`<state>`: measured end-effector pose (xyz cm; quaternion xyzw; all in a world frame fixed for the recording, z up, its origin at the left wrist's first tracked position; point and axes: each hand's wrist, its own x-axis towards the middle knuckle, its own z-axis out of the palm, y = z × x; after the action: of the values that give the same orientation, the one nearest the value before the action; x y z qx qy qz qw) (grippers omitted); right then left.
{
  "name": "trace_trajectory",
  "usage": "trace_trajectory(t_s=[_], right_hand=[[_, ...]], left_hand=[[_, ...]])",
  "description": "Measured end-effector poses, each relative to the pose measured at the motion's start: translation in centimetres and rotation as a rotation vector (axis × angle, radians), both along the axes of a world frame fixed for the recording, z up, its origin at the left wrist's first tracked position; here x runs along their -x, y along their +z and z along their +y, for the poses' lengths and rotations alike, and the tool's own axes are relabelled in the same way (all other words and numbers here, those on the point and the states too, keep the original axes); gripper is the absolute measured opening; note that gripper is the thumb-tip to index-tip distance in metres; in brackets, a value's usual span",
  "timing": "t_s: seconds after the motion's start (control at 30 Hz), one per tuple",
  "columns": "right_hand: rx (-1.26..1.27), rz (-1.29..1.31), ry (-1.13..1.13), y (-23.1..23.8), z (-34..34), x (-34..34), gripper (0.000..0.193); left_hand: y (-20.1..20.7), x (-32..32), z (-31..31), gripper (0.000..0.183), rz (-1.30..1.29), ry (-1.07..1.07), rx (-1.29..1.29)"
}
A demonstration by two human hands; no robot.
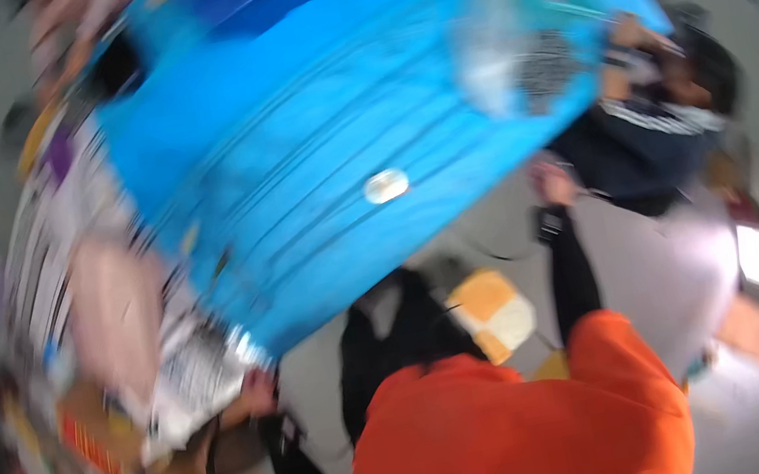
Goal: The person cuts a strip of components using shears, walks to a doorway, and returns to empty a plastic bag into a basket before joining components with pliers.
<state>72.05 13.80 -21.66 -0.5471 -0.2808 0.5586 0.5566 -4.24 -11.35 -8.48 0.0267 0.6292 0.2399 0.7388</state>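
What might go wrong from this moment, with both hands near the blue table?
The small pale disc on the blue table might slide if the table is bumped. The left hand might snag the shiny material beside it. The right hand might brush someone's dark clothing nearby.

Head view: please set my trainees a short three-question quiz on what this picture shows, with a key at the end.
1. True or false: the right hand rests on the middle of the blue tabletop.
2. Choose one. The small pale oval item lies: (a) on the floor, (b) on the tabletop, (c) in the right hand.
3. Fill in: the camera wearer's top is coloured ____.

Key: 1 false, the hand shows just outside the tabletop's near edge; 2 b; 3 orange.
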Motion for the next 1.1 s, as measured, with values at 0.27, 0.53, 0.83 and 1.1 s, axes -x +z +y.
trace_trajectory(t_s=[0.27,0.53,0.83,1.1], right_hand=[[0.574,-0.373,0.652,10.0,-10.4,23.4,0.014],[0.134,-0.569,0.909,15.2,-9.8,41.7,0.015],[-0.046,-0.887,0.718,15.0,-10.7,56.4,0.044],[-0.163,-1.058,0.515,14.0,-10.7,60.1,0.049]], left_hand=[[1.4,7.3,-2.2,0.061,1.433,0.038,-0.144],[0.3,11.1,3.7,0.083,1.568,-0.392,-0.554],[0.7,10.1,5.8,0.048,1.257,-0.551,-0.595],[-0.2,8.1,5.5,0.013,1.293,-0.445,-0.72]])
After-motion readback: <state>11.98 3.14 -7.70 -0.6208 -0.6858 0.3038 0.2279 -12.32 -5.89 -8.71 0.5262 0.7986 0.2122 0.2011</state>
